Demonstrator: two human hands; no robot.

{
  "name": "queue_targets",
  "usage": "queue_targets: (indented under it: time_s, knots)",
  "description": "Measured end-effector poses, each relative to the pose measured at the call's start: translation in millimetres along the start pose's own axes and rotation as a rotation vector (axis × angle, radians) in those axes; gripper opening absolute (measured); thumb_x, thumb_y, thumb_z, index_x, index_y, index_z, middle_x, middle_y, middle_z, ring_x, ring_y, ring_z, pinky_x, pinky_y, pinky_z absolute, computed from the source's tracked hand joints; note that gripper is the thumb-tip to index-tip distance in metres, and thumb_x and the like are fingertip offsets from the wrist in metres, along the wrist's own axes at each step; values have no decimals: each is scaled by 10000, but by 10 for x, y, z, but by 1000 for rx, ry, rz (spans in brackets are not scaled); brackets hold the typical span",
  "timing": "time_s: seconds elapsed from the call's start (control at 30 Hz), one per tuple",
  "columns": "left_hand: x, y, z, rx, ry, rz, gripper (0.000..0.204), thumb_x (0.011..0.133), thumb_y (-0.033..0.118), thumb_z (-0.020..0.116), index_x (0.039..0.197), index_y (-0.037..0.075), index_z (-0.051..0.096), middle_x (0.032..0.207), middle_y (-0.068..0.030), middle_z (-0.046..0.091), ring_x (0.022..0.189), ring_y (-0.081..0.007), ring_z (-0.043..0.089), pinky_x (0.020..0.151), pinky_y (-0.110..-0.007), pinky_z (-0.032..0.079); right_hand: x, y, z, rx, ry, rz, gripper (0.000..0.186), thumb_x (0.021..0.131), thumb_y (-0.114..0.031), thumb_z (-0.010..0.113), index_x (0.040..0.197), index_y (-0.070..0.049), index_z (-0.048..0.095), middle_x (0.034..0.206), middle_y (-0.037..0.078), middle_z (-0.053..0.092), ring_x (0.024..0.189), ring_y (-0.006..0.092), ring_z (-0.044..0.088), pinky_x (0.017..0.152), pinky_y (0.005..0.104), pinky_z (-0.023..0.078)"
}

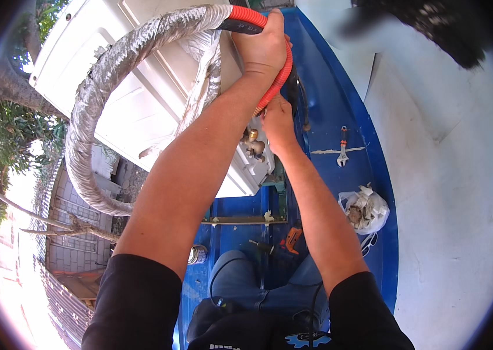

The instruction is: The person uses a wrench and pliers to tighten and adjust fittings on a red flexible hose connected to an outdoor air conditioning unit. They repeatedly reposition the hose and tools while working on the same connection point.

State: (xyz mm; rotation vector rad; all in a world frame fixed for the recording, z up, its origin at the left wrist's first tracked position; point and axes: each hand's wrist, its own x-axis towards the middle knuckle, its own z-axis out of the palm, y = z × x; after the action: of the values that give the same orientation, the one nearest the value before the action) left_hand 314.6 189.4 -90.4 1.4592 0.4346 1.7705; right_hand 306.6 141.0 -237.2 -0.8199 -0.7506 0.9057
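My left hand (261,52) is closed around a red corrugated conduit (248,16) and the black insulated pipe (239,27) beside it. Both come out of a thick hose bundle (86,116) wrapped in silvery tape, which loops down on the left. Lower down, my right hand (278,121) has its fingers curled on the conduit near its lower end; the fingertips are partly hidden. Close by my right hand, brass valves (254,146) stick out from a white boxy outdoor air-conditioner unit (127,116). Loose whitish wrapping (202,81) hangs behind my left forearm.
An adjustable wrench (343,150) lies on the blue metal surface (328,192) to the right. Nearer are a plastic bag of scraps (372,211), an orange-and-black tool (292,240) and a can (198,254). A pale wall (450,175) bounds the right; branches (54,221) stand left.
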Motion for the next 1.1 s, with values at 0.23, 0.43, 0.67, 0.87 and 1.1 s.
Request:
queue_targets:
  time_s: [0.23,0.43,0.67,0.87,1.1]
  knots:
    - [-52,316,-161,-95,-248,-125,255,962,235,713,1020,9,611,901,-155,708,850,-263,715,777,-393,573,92,-140,-209,-26,-159,-20,371,1140,-374,394,1001,-81,575,765,11,550,593,99,475,515,259,380]
    - [130,613,-319,-427,-239,-3,300,1010,331,635,969,39,576,823,-136,665,875,-293,680,914,-443,528,123,-197,-175,-5,-135,-124,253,1138,-292,455,1238,-61,479,1024,88,628,829,191,683,728,366,602]
    - [148,490,-231,-511,-256,61,289,965,316,649,913,44,565,737,-119,627,720,-261,635,791,-418,536,237,-259,-293,370,-257,-12,489,1106,-548,353,1079,-109,568,999,63,660,809,177,652,688,333,503]
    - [202,145,-50,-308,-40,50,297,964,327,655,928,45,568,755,-117,629,737,-255,634,797,-412,533,153,-123,-161,204,-97,41,605,1064,-683,284,804,-180,497,655,-41,405,571,125,454,566,305,403]
    - [204,-106,41,-159,65,24,307,964,340,662,945,47,572,777,-115,632,756,-247,633,803,-405,530,102,-139,-184,222,17,237,641,1029,-749,285,796,-194,505,658,-52,409,575,110,432,553,276,359]
